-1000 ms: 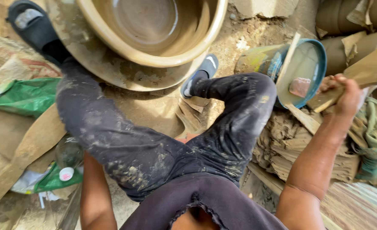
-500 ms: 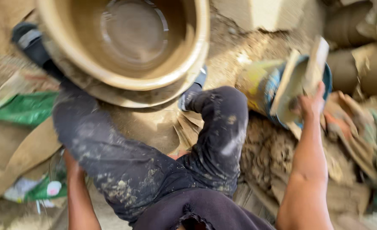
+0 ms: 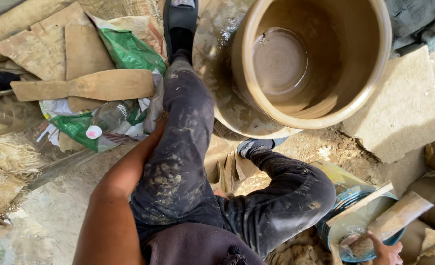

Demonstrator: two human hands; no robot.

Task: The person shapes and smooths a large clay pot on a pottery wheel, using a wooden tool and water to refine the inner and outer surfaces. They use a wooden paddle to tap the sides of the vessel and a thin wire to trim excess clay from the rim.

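wooden slat [image 3: 396, 219] | muddy, tilted | lower end in blue water bucket [image 3: 347, 226] | bottom right

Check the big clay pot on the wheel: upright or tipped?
Upright. The clay pot shows its round open mouth to the camera, its wet floor visible inside, and sits on the wheel.

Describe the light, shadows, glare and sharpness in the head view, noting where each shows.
Head view: strong daylight; hard shadow on the stone slab; wet sheen glares in the clay pot and on its wheel; sharp overall, no motion blur; right hand cropped by the bottom edge at the blue bowl; left hand hidden behind the leg.
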